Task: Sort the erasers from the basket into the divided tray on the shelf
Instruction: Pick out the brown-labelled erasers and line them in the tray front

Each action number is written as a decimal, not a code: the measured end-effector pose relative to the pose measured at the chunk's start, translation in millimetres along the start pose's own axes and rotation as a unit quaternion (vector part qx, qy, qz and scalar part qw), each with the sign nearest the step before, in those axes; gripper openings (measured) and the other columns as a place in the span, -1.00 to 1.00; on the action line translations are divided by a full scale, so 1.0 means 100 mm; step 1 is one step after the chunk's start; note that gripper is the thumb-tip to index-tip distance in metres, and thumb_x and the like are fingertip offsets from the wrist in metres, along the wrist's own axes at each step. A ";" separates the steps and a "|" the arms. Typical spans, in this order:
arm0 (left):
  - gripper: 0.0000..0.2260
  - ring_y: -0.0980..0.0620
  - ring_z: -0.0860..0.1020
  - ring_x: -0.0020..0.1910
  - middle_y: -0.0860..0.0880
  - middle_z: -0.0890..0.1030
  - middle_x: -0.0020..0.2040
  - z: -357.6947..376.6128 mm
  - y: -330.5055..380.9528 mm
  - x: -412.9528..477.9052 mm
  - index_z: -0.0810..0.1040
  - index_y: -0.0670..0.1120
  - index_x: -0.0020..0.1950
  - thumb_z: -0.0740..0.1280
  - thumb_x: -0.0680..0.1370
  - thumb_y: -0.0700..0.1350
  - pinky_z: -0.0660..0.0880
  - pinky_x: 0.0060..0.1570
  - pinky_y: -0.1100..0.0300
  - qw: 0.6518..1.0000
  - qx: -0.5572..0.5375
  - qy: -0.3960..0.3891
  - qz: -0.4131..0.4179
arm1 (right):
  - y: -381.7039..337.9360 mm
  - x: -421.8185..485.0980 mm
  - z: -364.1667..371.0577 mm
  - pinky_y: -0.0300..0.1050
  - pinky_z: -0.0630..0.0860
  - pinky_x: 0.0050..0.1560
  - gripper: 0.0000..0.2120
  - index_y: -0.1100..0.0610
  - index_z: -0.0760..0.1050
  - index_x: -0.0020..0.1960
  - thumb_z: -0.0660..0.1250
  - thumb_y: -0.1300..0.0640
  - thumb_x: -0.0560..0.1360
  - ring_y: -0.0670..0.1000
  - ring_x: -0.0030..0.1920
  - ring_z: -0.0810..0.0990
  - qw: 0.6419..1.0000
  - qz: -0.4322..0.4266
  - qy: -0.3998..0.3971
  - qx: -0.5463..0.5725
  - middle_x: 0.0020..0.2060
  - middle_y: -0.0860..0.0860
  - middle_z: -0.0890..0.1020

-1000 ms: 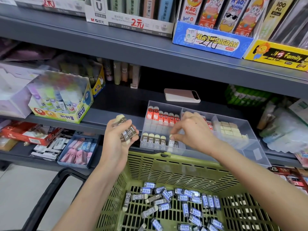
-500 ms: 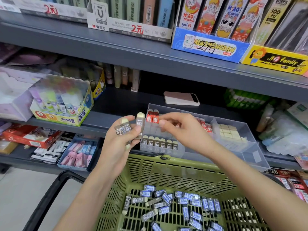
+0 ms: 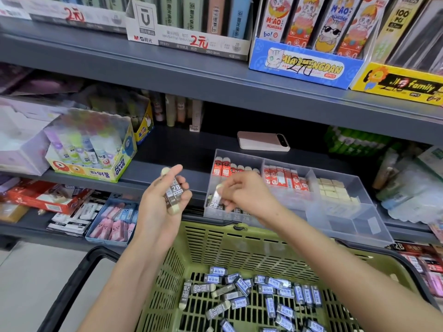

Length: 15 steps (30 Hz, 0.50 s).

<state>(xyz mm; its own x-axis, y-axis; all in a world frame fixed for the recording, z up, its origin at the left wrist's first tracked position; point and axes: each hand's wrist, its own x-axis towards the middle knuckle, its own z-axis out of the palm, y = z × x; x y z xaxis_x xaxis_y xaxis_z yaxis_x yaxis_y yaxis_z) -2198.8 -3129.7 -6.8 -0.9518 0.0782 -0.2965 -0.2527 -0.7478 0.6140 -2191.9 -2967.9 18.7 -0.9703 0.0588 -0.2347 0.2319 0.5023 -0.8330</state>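
Note:
My left hand (image 3: pixel 165 200) grips a small bundle of grey 2B erasers (image 3: pixel 173 191) upright, left of the clear divided tray (image 3: pixel 335 212) on the shelf. My right hand (image 3: pixel 244 192) pinches one grey eraser (image 3: pixel 217 196) over the tray's front-left compartment, where a row of grey erasers stands. Red-sleeved erasers (image 3: pixel 225 168) fill the compartments behind, and bare cream erasers (image 3: pixel 332 189) sit to the right. Below, the green basket (image 3: pixel 215 240) holds several grey and blue-sleeved erasers (image 3: pixel 242 287).
A pink phone (image 3: pixel 263 141) lies on the shelf behind the tray. A glue-stick box (image 3: pixel 96 152) stands to the left. The lower shelf carries a tray of pink erasers (image 3: pixel 115 224). The basket's black handle (image 3: pixel 72 283) hangs at its left.
My right hand took one eraser from the bundle in my left hand and has carried it down to the tray's front-left compartment. My left hand stays raised with fewer erasers.

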 end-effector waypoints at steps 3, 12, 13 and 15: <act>-0.85 0.04 0.60 -0.34 -0.09 0.62 -0.29 0.01 -0.01 -0.02 0.49 -0.22 0.12 0.19 0.61 -0.23 0.51 -0.40 0.25 0.999 0.032 -0.001 0.006 | 0.05 0.06 0.12 0.03 0.62 -0.06 -0.92 0.16 0.54 -0.19 0.37 0.22 0.48 -0.04 -0.39 0.57 1.000 0.016 0.015 0.004 -0.40 0.05 0.60; -0.89 0.11 0.64 -0.20 -0.03 0.70 -0.10 0.05 -0.01 -0.07 0.48 -0.11 -0.01 0.30 0.52 -0.11 0.45 -0.45 0.33 0.992 0.116 -0.023 0.045 | -0.01 0.20 0.14 0.01 0.60 -0.04 -0.75 0.32 0.62 -0.23 0.40 0.11 0.46 0.00 -0.35 0.58 0.987 0.015 0.004 -0.161 -0.31 0.15 0.68; -0.85 0.13 0.62 -0.23 -0.01 0.69 -0.16 0.06 -0.02 -0.07 0.50 -0.11 -0.02 0.33 0.47 -0.08 0.42 -0.47 0.34 0.991 0.124 -0.018 0.052 | 0.00 0.20 0.13 -0.03 0.59 -0.06 -0.72 0.32 0.61 -0.24 0.40 0.08 0.46 -0.01 -0.34 0.56 0.982 0.008 0.004 -0.190 -0.30 0.16 0.68; -0.82 0.16 0.58 -0.29 0.02 0.62 -0.26 0.07 -0.02 -0.08 0.54 -0.10 -0.07 0.38 0.38 -0.07 0.34 -0.54 0.35 0.990 0.126 -0.010 0.058 | 0.00 0.15 0.13 -0.10 0.55 -0.15 -0.67 0.33 0.61 -0.23 0.38 0.04 0.48 -0.01 -0.35 0.53 0.972 -0.007 0.015 -0.234 -0.29 0.20 0.67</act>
<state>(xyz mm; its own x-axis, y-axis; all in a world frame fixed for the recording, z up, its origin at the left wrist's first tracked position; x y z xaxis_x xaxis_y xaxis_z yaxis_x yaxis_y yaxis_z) -2191.7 -3124.2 -0.9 -0.9796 0.0168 -0.2001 -0.1745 -0.5646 0.8067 -2205.3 -2977.9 8.4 -0.9762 0.0712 -0.2048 0.1694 0.8401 -0.5152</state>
